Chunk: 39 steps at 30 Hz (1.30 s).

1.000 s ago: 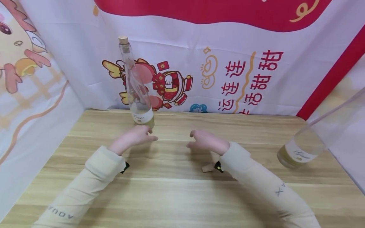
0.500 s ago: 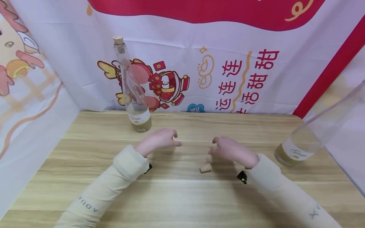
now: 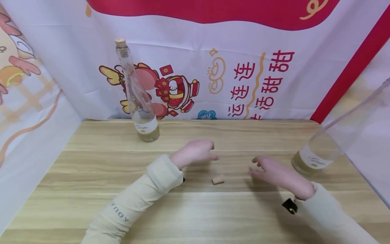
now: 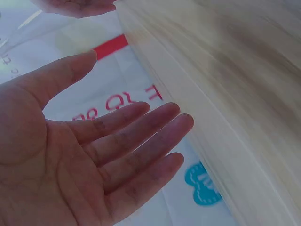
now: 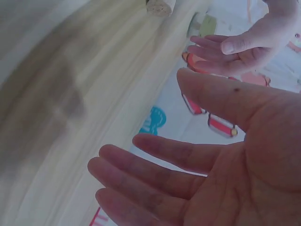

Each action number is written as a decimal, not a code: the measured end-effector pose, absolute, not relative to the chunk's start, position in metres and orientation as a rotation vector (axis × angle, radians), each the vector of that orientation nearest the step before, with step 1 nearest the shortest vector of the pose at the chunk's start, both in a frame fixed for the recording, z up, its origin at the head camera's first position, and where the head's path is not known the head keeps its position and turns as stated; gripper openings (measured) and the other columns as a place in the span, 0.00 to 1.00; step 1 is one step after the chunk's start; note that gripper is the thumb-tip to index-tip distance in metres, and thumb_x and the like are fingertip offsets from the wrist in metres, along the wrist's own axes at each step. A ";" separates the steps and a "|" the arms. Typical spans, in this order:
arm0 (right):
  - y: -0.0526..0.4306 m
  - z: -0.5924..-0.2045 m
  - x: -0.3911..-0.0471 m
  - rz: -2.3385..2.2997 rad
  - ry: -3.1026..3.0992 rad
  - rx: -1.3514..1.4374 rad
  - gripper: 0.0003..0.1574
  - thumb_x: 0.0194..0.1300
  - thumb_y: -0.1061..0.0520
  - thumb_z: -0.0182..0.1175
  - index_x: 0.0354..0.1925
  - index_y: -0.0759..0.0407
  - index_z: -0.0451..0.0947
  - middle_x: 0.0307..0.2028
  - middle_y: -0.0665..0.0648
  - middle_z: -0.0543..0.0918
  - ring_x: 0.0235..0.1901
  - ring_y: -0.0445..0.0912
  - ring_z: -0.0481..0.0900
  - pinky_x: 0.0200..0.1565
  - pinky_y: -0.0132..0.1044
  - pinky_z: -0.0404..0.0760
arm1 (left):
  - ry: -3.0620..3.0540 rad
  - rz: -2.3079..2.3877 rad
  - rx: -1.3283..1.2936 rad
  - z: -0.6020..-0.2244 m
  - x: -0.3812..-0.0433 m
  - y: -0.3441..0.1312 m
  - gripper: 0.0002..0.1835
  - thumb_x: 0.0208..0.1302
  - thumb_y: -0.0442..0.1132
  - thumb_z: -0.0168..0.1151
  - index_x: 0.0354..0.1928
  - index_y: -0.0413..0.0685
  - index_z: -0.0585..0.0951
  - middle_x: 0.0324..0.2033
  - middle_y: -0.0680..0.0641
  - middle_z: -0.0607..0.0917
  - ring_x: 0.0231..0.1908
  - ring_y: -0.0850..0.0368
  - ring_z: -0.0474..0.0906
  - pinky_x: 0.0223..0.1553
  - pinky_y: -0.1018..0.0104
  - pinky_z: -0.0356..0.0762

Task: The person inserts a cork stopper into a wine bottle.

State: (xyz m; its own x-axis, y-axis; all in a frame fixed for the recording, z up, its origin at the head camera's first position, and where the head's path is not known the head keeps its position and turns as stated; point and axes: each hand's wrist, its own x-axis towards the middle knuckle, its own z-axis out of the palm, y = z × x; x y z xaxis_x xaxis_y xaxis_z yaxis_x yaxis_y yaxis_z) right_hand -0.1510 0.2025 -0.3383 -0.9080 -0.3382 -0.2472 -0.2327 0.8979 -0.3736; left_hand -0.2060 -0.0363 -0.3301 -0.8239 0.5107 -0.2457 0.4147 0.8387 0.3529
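My left hand (image 3: 195, 152) hovers over the middle of the table with relaxed fingers and an empty palm, which the left wrist view shows plainly. To its right, my right hand (image 3: 275, 173) is held above the table, fingers loosely extended and holding nothing. A loose cork (image 3: 218, 179) lies on its side on the wood between the two hands, a bit nearer the front. The clear glass bottle (image 3: 143, 112) at the back left stands upright with a cork (image 3: 120, 43) in its neck. Another clear bottle (image 3: 317, 156), beyond my right hand, has its upper part faint against the cloth.
The wooden table (image 3: 195, 213) meets a white printed cloth (image 3: 189, 37) along its back edge. More cloth hangs at the left and right sides. Both bottles have white labels and a yellowish-green band at the base.
Both hands have moved to the right across the table, the right one also nearer the front. The loose cork, partly beside the right wrist before, is now fully in sight between the hands.
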 end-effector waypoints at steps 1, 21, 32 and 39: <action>0.208 -0.338 -0.148 -0.493 2.761 -0.429 0.31 0.60 0.47 0.58 0.50 0.73 0.70 0.42 0.68 0.78 0.43 0.59 0.76 0.43 0.53 0.76 | 2.685 0.404 0.716 -0.330 -0.206 -0.032 0.21 0.60 0.53 0.57 0.47 0.44 0.77 0.42 0.48 0.81 0.41 0.56 0.76 0.45 0.62 0.74; 0.300 -0.310 -0.109 -0.550 2.932 -0.268 0.37 0.61 0.45 0.57 0.53 0.76 0.67 0.42 0.72 0.78 0.41 0.62 0.78 0.39 0.56 0.75 | 2.648 0.385 1.004 -0.329 -0.205 0.059 0.14 0.59 0.54 0.58 0.28 0.53 0.75 0.21 0.55 0.74 0.22 0.62 0.67 0.23 0.71 0.68; 0.322 -0.279 -0.102 -0.775 3.263 -0.082 0.25 0.62 0.52 0.57 0.47 0.73 0.73 0.40 0.74 0.78 0.29 0.27 0.74 0.24 0.22 0.73 | 2.647 0.418 1.056 -0.330 -0.207 0.119 0.15 0.58 0.58 0.57 0.32 0.56 0.75 0.26 0.58 0.77 0.26 0.65 0.71 0.25 0.73 0.70; 0.321 -0.262 -0.103 -1.063 3.414 0.471 0.27 0.65 0.49 0.52 0.54 0.68 0.69 0.46 0.63 0.76 0.34 0.20 0.63 0.35 0.15 0.67 | 2.646 0.592 1.010 -0.334 -0.211 0.150 0.27 0.56 0.60 0.58 0.54 0.55 0.73 0.49 0.60 0.78 0.46 0.68 0.74 0.42 0.77 0.72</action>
